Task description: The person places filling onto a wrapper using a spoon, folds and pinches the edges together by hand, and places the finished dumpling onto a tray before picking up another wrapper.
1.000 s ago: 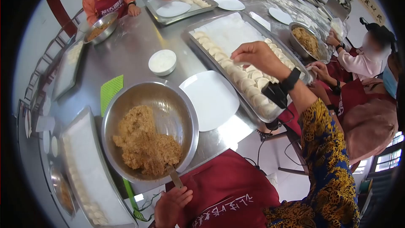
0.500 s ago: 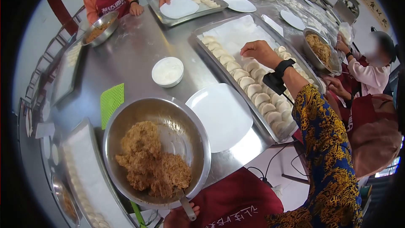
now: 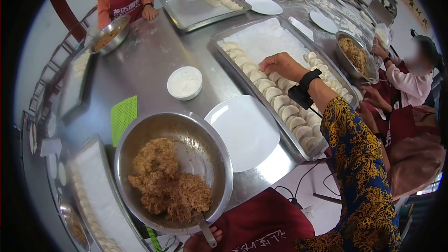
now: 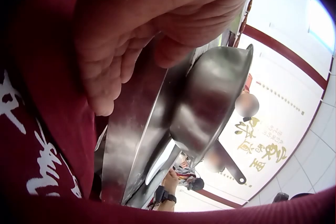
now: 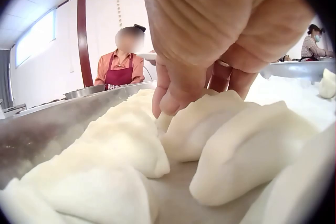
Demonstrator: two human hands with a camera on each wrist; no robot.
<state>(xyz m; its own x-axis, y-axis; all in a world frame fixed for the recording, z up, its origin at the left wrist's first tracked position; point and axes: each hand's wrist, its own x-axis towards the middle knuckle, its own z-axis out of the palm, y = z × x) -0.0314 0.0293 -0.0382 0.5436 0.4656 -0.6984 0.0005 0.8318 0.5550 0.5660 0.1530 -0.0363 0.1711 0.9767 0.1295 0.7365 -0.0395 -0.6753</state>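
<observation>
In the head view my right hand [image 3: 284, 66] is over the tray [image 3: 298, 151], at the far end of a middle row of dumplings [image 3: 280, 101]. The right wrist view shows the fingers of that hand [image 5: 205, 29] pointing down and pinching a pale dumpling [image 5: 202, 121] beside its neighbours. My left hand [image 3: 205, 241] is low by the bowl [image 3: 226, 177] of brown filling [image 3: 156, 163], partly hidden behind a metal handle [image 3: 206, 231]. In the left wrist view the left hand [image 4: 152, 24] holds nothing, its fingers loosely bent near the bowl's outside [image 4: 207, 95].
A white plate [image 3: 242, 130] lies between bowl and tray, with a small bowl of white powder [image 3: 185, 83] beyond it. A green mesh piece [image 3: 124, 117] touches the bowl's left side. Another tray [image 3: 100, 177] is at left. Several people stand around the metal table [image 3: 154, 74].
My right hand has come down onto the dumplings. My left hand has dropped lower beside the bowl. Across the table, a person has lifted a white plate off the far tray. The head view has shifted.
</observation>
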